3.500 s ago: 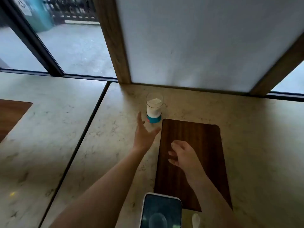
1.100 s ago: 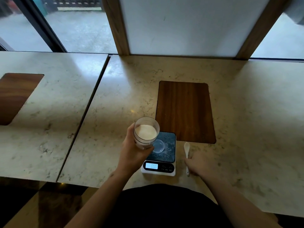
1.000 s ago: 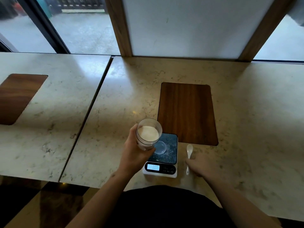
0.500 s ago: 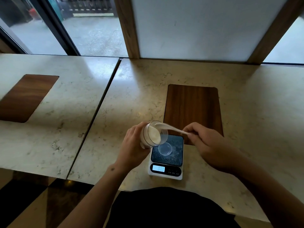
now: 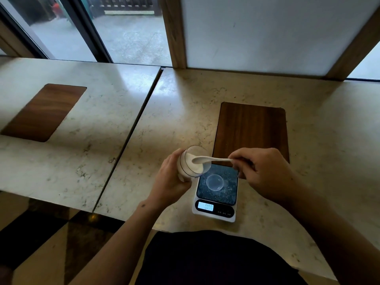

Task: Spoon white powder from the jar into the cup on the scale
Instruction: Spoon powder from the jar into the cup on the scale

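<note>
The big stone table holds a dark wood board set into its top. Just in front of the board, touching its near edge, sits the small scale. Its little lit screen shows numbers that look like zeros, but they are too blurry to read for sure. No other writing can be read.

The left hand is wrapped around the jar and holds it up, tipped on its side, just left of the scale, with its open mouth facing the scale. White powder fills the jar. The right hand is just right of the scale's far end, and its fingertips pinch the handle of the white spoon. The spoon's bowl is now dipped in the powder at the jar's mouth; half a second ago it was only at the rim. The clear cup sits in the middle of the scale and looks empty.
</note>
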